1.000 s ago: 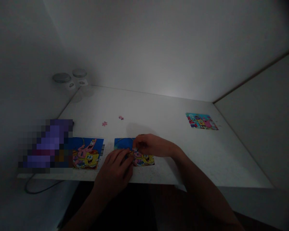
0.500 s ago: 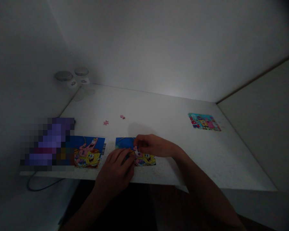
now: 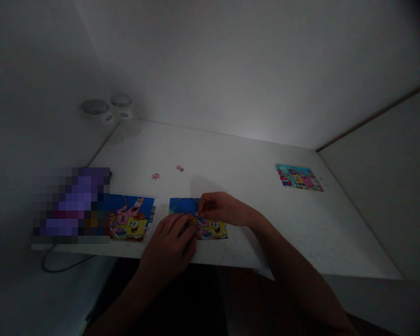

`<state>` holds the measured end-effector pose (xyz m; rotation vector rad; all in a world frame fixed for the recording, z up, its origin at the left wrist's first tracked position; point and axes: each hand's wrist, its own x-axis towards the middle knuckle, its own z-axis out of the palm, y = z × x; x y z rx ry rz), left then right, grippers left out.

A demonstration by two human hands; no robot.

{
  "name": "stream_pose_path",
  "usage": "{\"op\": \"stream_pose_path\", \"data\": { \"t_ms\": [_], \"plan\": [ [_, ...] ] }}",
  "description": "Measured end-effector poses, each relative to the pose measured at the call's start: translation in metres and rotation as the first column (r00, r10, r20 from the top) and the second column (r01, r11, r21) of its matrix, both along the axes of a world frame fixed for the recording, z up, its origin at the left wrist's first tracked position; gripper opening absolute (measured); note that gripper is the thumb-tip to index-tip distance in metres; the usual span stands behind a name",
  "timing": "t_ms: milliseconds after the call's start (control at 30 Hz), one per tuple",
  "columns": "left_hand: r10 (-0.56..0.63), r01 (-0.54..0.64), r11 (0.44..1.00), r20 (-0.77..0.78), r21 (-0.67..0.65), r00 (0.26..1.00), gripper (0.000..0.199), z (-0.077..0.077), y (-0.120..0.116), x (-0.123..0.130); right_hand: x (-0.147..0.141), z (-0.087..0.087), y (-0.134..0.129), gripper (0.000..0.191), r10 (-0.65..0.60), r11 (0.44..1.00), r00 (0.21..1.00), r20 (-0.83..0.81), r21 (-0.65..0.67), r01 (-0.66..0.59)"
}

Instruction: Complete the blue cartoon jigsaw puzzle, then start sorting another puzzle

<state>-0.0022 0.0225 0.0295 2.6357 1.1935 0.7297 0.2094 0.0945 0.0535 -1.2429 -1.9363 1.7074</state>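
A small jigsaw puzzle with a blue top edge and a yellow cartoon sponge lies near the table's front edge. My left hand rests over its lower left part, fingers laid out on the surface and covering that area. Above the puzzle's upper middle, my right hand pinches with thumb and forefinger at what looks like a small puzzle piece, mostly hidden by the fingertips. To the left lies a printed picture card with the same sponge and a pink starfish. Two loose pink puzzle pieces, one nearer and one farther, lie beyond the hands.
Another picture puzzle lies at the right of the white table, with small bits beside it. Two clear jars with grey lids stand at the back left corner. A blurred purple object overlaps the card, and a cable hangs off the front edge.
My right hand's fingertips have shifted very slightly over the puzzle, still pinched. The left hand keeps its place on it. The whole view has tilted a little.
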Motion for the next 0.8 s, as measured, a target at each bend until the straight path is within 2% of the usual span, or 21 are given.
{"op": "stream_pose_path", "data": {
  "t_ms": [233, 333, 467, 600, 800],
  "plan": [
    [-0.001, 0.001, 1.000, -0.007, 0.005, 1.000, 0.027, 0.001, 0.000, 0.000, 0.009, 0.007, 0.004, 0.009, -0.027, 1.000, 1.000, -0.012, 0.015, 0.027],
    [-0.008, 0.008, 1.000, -0.002, 0.006, 1.000, 0.027, 0.000, 0.000, -0.001, 0.016, 0.017, 0.006, 0.009, -0.073, 0.993, 0.997, -0.003, 0.092, 0.073],
    [-0.003, 0.003, 1.000, -0.004, -0.006, 1.000, 0.028, -0.002, 0.000, -0.001, 0.015, 0.026, 0.004, 0.012, -0.018, 0.983, 0.997, 0.068, 0.185, 0.005],
    [-0.004, 0.004, 1.000, 0.012, 0.007, 1.000, 0.026, -0.002, -0.001, -0.001, 0.012, 0.022, 0.001, 0.015, -0.025, 0.978, 0.991, 0.129, 0.210, -0.003],
    [0.003, -0.003, 1.000, 0.004, 0.009, 1.000, 0.026, 0.000, 0.000, 0.000, 0.020, 0.020, 0.005, 0.014, -0.071, 0.963, 0.991, 0.112, 0.266, 0.039]
  ]
}}
